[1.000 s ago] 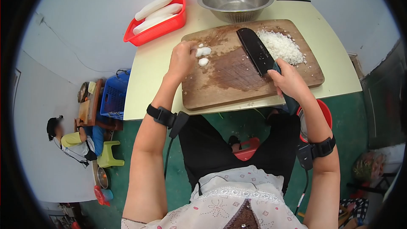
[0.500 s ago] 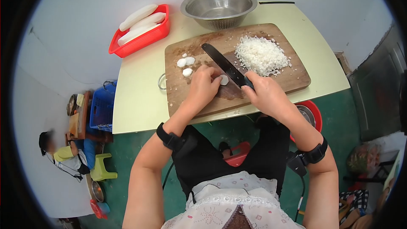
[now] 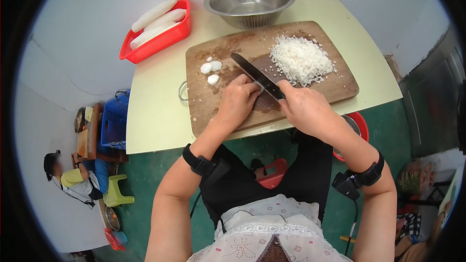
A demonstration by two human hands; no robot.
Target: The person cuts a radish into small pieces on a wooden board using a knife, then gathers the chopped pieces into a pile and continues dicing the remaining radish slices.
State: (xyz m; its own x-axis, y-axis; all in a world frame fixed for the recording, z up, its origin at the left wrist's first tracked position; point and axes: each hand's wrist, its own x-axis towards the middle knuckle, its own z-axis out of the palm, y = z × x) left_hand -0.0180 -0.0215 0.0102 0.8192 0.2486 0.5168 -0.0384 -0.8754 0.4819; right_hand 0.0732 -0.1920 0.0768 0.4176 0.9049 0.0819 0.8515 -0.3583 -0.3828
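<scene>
Left hand (image 3: 238,98): fingers bunched together on 1 pale slice (image 3: 259,87), mostly hidden, on the chopping board (image 3: 213,109), just beside the blade.
Right hand (image 3: 305,104): fingers clamped around the handle of 1 knife (image 3: 255,73); the grip itself covered.
Hazard, left fingertips: a nick seems possible should the slice slide or the blade drift left; likely cause, the dark, damp-looking board.
Hazard, chopped heap (image 3: 302,62): 1, right of the knife; a swing of the blade that way could scatter it.
Round white pieces (image 3: 213,79): 4, loose, left of the knife tip; apt to roll if bumped.
Obstruction: left fingers hide the cutting contact.
Colander (image 3: 250,20): 1, steel, on the desk (image 3: 150,126) beyond the board.
Red basket (image 3: 162,43): 1, far left, holding at least 3 long white vegetables (image 3: 154,14).
</scene>
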